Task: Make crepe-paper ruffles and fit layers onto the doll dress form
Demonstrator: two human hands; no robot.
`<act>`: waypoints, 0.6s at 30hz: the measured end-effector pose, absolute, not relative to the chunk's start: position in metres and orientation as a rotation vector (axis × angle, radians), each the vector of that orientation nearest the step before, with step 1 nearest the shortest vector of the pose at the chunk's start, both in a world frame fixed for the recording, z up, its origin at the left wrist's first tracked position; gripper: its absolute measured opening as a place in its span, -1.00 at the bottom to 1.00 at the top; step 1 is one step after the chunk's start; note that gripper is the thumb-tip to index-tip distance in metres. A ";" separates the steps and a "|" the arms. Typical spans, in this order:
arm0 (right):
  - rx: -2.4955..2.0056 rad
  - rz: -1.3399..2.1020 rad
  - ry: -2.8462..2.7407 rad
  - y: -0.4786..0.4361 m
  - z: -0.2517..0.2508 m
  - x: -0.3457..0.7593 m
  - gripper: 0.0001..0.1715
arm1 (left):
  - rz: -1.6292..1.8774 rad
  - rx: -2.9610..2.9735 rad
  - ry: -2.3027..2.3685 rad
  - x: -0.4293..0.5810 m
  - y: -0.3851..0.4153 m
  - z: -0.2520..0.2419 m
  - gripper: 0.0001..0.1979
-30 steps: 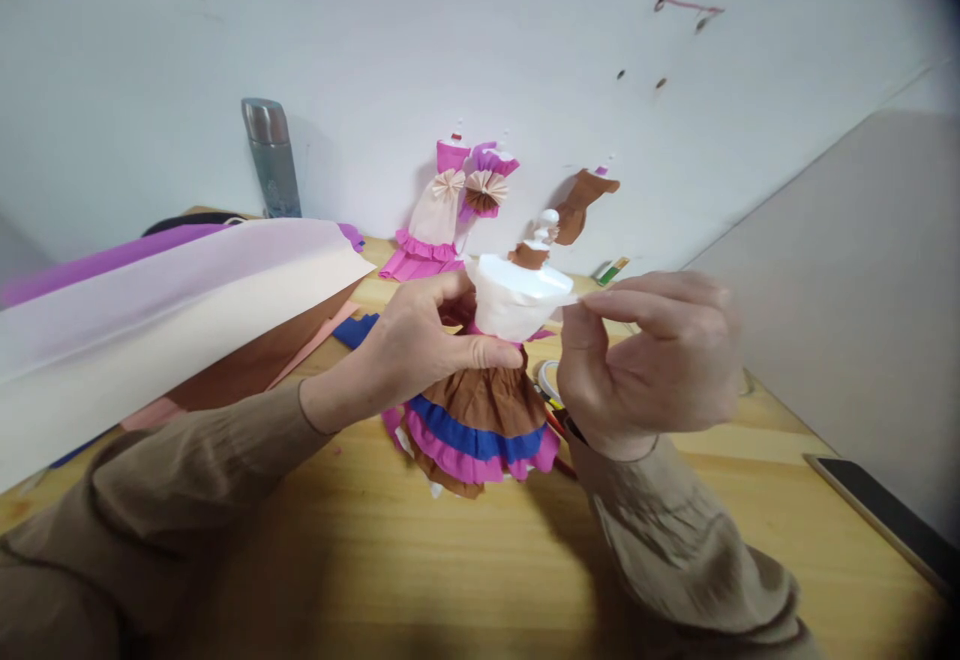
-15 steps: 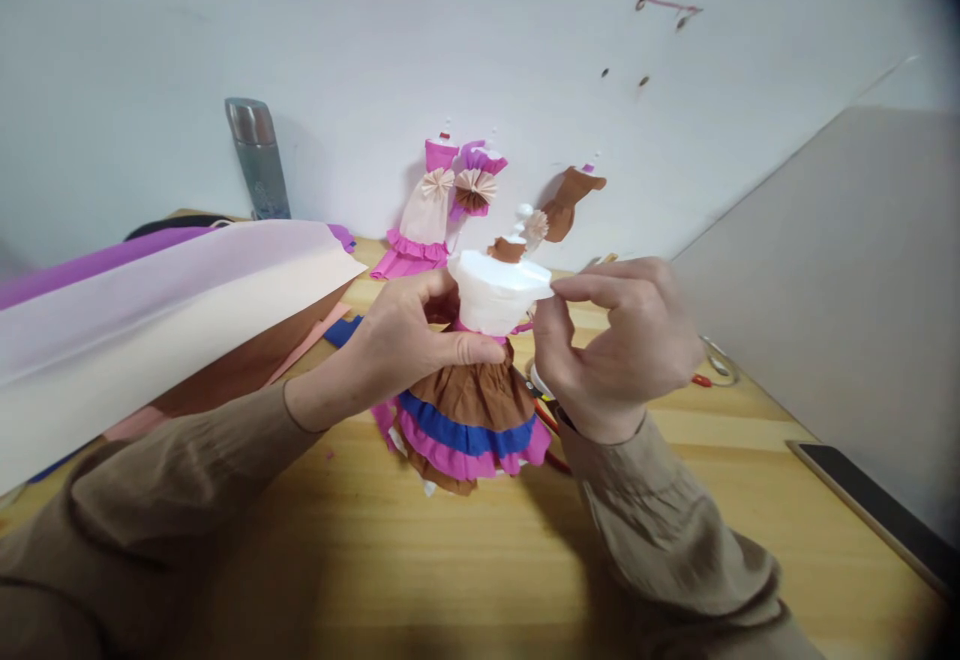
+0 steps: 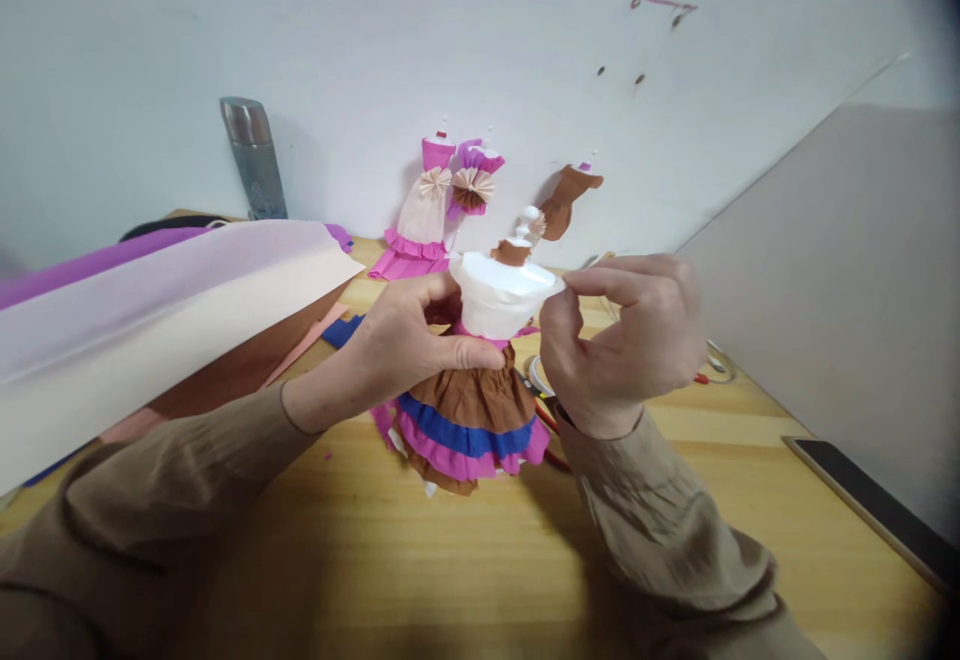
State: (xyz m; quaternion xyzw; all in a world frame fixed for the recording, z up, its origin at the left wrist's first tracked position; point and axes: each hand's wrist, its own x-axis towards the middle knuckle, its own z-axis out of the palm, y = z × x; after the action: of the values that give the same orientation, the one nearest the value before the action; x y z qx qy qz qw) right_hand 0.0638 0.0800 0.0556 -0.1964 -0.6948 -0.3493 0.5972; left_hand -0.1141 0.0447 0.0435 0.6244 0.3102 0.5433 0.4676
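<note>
A small dress form [image 3: 480, 380] stands on the wooden table [image 3: 465, 560], wearing a ruffled skirt of brown, blue and pink crepe paper. A white paper strip [image 3: 499, 295] is wrapped round its bodice. My left hand [image 3: 409, 340] grips the figure at the waist, thumb across the front. My right hand [image 3: 626, 340] pinches the right end of the white strip between thumb and forefinger, level with the figure's shoulder. A small tan rosette sits at the neck.
Large rolls of cream, lilac and purple crepe paper [image 3: 150, 290] lie at the left. Three finished paper dresses [image 3: 442, 205] lean on the back wall beside a steel flask [image 3: 251, 155]. A dark phone [image 3: 877, 520] lies at the right edge; tape and scissors sit behind my right hand.
My right hand has drawn closer to the figure with the strip's end, pulling the white paper snugger round the bodice. The view has shifted slightly; my left hand keeps its grip.
</note>
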 end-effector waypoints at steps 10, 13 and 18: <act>-0.505 -0.710 -1.700 0.073 0.056 0.063 -0.75 | 1.343 1.515 0.724 -0.114 0.047 0.041 -0.54; -0.540 -0.653 -1.729 0.073 0.056 0.061 -0.79 | 1.337 1.518 0.737 -0.114 0.047 0.042 -0.54; -0.559 -0.589 -1.769 0.074 0.055 0.060 -0.77 | 1.334 1.528 0.743 -0.113 0.045 0.043 -0.55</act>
State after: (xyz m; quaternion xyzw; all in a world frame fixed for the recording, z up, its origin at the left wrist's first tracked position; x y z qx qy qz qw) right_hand 0.0598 0.0742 0.0546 -0.2373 -0.7513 -0.2502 0.5627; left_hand -0.1131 0.0453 0.0434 0.6238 0.3032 0.5446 0.4715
